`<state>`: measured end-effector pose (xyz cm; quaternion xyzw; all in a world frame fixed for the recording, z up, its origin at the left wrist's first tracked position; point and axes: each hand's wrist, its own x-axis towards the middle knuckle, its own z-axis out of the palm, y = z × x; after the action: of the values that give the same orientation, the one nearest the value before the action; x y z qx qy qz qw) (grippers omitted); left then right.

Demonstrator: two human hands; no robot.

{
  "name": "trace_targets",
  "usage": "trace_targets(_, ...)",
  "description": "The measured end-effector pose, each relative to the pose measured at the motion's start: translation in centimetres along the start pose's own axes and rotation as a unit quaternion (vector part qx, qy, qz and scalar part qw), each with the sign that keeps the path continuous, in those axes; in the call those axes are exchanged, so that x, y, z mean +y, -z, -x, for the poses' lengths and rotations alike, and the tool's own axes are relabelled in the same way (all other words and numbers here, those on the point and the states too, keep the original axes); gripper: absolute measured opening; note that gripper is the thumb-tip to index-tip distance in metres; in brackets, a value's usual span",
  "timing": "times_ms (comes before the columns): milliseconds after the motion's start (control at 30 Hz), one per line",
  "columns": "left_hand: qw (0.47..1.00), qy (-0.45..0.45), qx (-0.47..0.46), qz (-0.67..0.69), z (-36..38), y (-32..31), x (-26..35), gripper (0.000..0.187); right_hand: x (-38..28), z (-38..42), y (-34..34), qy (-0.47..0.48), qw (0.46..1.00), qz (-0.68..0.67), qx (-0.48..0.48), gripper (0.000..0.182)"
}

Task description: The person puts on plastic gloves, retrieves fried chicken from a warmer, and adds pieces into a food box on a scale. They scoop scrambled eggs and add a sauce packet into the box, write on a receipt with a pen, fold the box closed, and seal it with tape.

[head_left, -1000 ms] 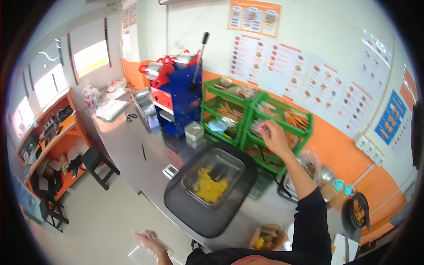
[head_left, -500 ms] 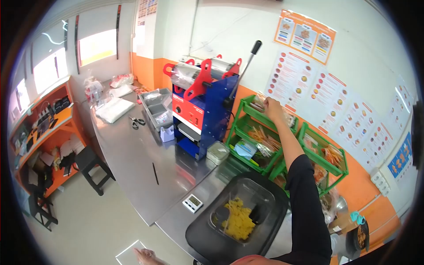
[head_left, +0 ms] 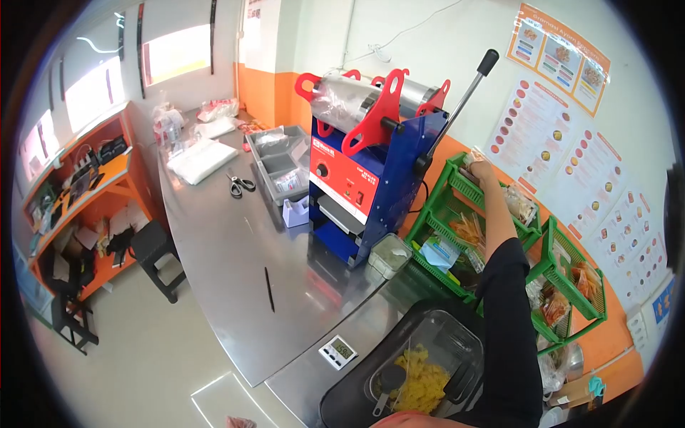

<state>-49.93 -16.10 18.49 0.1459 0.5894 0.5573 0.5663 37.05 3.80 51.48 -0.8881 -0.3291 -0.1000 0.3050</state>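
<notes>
My right hand reaches into the top green basket of the left rack, fingers curled down at its far end. A bit of clear plastic shows by the fingertips; what they grip is hidden. My left hand is mostly cut off at the bottom edge. It is by a clear rectangular piece with bright edges, and its fingers are not plain. Below my right arm, a clear tub with yellow food pieces, a grey scoop and a black utensil sits in a black tray.
A blue and red sealing machine with a long lever stands left of the rack. A timer, a black stick, scissors and a grey bin are on the steel table. A black stool stands on the floor.
The view has shifted, so the machine and racks appear nearer and further right. My right hand stays at the top basket, now lower among its contents. My left hand has dropped mostly out of view.
</notes>
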Motion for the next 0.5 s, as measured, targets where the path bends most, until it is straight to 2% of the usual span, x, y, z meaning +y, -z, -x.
trace_targets(67, 1.000, 0.001, 0.000, -0.022, 0.2, -0.8, 0.4, 0.034, -1.5, 2.2, 1.7, -0.084, 0.996, 0.009, -0.014, 0.044)
trace_targets(167, 0.999, 0.000, 0.000, -0.034, 0.4, -1.7, 0.6, 0.036, -5.3, 7.2, 3.9, -0.064, 0.998, 0.000, 0.024, 0.047)
trace_targets(233, 0.999, -0.003, 0.001, -0.038, 0.7, -2.2, 0.7, 0.038, -5.4, 7.4, 4.2, -0.083, 0.982, 0.114, 0.124, 0.044)
trace_targets(267, 0.999, -0.004, 0.004, -0.036, 0.8, -2.2, 0.8, 0.038, -5.6, 7.5, 4.3, -0.082, 0.982, 0.113, 0.125, 0.044)
trace_targets(367, 0.999, 0.002, 0.033, -0.025, 1.3, -2.9, 1.4, 0.039, -5.3, 6.9, 4.2, -0.078, 0.982, 0.053, 0.166, 0.035)
trace_targets(433, 0.998, 0.015, 0.060, -0.009, 2.9, -3.8, 3.0, 0.039, -7.7, 9.7, 6.2, -0.005, 0.976, -0.086, 0.198, 0.022)
trace_targets(467, 0.999, -0.001, 0.047, -0.006, 4.9, -4.7, 4.8, 0.037, -8.8, 10.7, 7.5, -0.005, 0.976, -0.086, 0.199, 0.022)
trace_targets(500, 0.999, -0.016, 0.033, -0.005, 6.2, -4.9, 5.9, 0.035, -9.6, 11.8, 8.9, 0.044, 0.973, -0.117, 0.192, 0.020)
